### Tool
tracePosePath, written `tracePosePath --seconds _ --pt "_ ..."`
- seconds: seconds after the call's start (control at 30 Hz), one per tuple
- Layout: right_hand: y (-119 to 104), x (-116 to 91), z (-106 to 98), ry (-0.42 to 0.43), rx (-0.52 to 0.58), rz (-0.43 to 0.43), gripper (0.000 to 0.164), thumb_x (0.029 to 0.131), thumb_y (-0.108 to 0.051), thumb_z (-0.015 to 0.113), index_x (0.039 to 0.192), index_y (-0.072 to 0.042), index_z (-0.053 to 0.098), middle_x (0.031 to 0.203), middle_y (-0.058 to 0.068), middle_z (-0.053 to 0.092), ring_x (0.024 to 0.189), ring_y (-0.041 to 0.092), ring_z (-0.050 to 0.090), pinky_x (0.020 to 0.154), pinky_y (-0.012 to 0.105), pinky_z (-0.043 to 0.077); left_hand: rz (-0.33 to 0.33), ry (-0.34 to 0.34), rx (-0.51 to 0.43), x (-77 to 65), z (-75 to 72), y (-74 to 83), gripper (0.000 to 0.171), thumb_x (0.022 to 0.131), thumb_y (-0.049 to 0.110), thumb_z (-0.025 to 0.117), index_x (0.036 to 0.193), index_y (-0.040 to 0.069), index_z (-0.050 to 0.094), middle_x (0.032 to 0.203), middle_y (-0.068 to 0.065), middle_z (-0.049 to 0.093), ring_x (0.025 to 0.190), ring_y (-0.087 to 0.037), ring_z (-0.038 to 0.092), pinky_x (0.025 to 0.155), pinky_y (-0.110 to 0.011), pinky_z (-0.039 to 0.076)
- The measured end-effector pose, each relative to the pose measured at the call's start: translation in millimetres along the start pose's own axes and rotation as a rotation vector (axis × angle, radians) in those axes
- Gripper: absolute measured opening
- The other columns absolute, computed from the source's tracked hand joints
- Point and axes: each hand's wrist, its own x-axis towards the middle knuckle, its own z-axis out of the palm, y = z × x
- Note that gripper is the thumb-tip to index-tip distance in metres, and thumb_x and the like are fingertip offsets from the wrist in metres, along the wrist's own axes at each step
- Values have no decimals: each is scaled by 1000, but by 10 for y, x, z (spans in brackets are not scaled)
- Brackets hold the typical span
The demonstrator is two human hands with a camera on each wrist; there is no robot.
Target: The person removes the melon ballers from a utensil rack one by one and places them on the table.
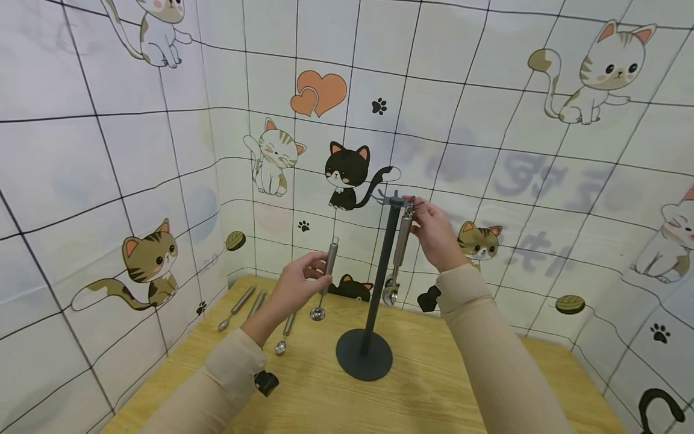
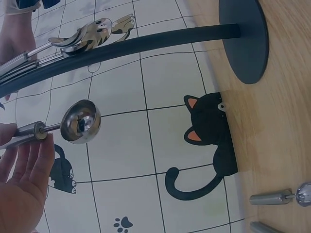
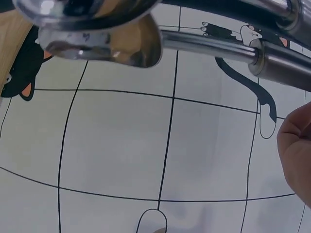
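The left hand (image 1: 302,279) is partly closed, thumb and fingers pinching the handle of a metal scoop (image 1: 330,265), held bowl downward above the table (image 1: 434,374), left of the stand (image 1: 382,283). The bowl's interior shows reflections. The right hand (image 1: 435,234) has bent fingers at the stand's hooks (image 1: 398,201); the fingertips are obscured, so whether they grip cannot be told. The right wrist view cuts this hand off at its edge. At least two hanging utensils (image 1: 402,241) overlap beside the post, exact count unclear. On the table, left: one utensil (image 1: 237,308) fully visible, a second (image 1: 257,303) mostly hidden by the left forearm, a third (image 1: 288,331) with its handle end covered.
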Motion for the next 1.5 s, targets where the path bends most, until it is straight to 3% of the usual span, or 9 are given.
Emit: tracePosePath --seconds 0.17,0.37,0.57,0.77,0.9,1.07,1.27,1.5 --pt "-14 42 36 12 137 15 23 105 -26 51 114 -8 62 106 -1 53 91 12 50 77 26 43 -24 -15 -10 -12 26 -51 47 95 14 73 139 15 60 107 -1 68 97 -16 69 77 -36 57" --pt "-80 63 46 17 140 38 17 106 -20 51 104 -6 60 93 -2 55 80 9 49 68 22 42 -32 -15 -5 -31 29 -109 48 95 14 73 140 15 60 108 -2 66 98 -18 69 77 -39 59" --pt "-119 43 42 64 29 23 15 106 -17 49 101 -4 55 88 -2 50 80 10 48 71 24 44 -42 -15 -23 -44 28 -159 47 95 10 73 140 12 59 108 -6 66 97 -20 69 77 -38 58" --pt "-74 -1 81 233 -183 -62 14 107 -17 50 107 -3 54 95 0 50 84 10 47 74 21 46 -35 -23 -39 -49 19 -195 50 95 11 73 142 10 57 110 -8 66 100 -23 69 76 -36 58" --pt "-40 -37 146 298 -237 -104 19 107 -17 51 112 2 53 97 2 49 83 11 47 73 21 46 -41 -28 -47 -52 13 -229 49 95 11 72 142 9 57 110 -8 67 102 -24 69 79 -40 59" --pt "-37 -58 157 288 -237 -117 13 107 -16 51 109 -3 53 98 2 50 86 11 51 76 22 50 -61 -27 -57 -63 19 -289 48 95 8 71 141 7 57 110 -10 66 102 -26 69 80 -42 60" --pt "-74 -102 142 249 -285 -98 12 108 -18 50 109 -6 53 100 2 51 87 13 52 84 33 49 -115 -39 -83 -83 12 -423 47 96 7 70 141 6 57 114 -13 64 102 -27 69 77 -38 62" --pt "-110 -118 111 223 -332 -103 17 108 -19 50 113 -3 54 100 3 52 86 13 53 78 26 47 -155 -27 -57 -78 7 -535 52 95 10 73 144 6 55 119 -13 66 107 -29 67 78 -37 61"
